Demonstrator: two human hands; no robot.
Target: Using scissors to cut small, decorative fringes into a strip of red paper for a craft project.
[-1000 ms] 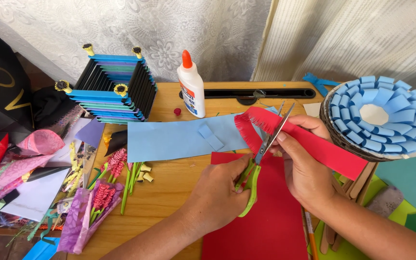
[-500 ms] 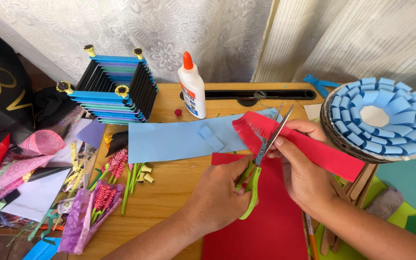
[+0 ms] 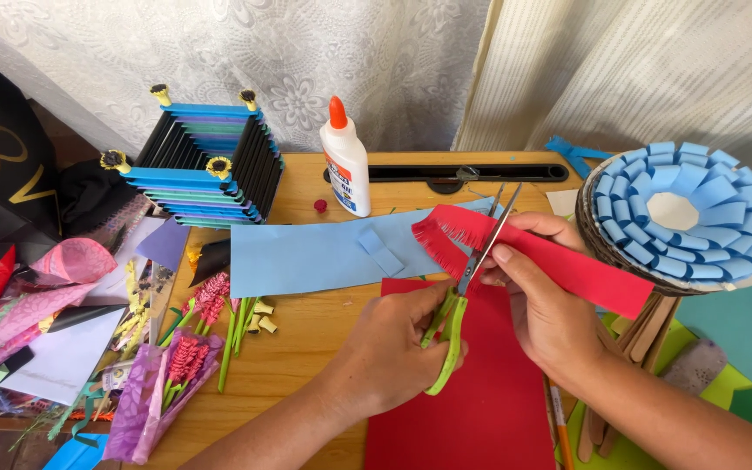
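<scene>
Near the bench's (image 3: 306, 339) left edge lie paper flowers (image 3: 189, 348), with a blue and black stacked box (image 3: 206, 161) behind them at the back. A glue bottle (image 3: 346, 161) stands at the back edge, a blue paper sheet (image 3: 324, 252) lying in front of it. The left hand (image 3: 393, 348) is closed through the green handles of scissors (image 3: 463, 287), blades across a red paper strip (image 3: 559, 261). The right hand (image 3: 550, 305) pinches that fringed strip over the middle of the bench, above a red sheet (image 3: 480, 400). A blue paper rosette (image 3: 685, 209) stands at the right edge.

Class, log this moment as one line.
left hand: green scissors | right hand: red paper strip, fringed end | cutting fringe | beneath: red sheet
</scene>
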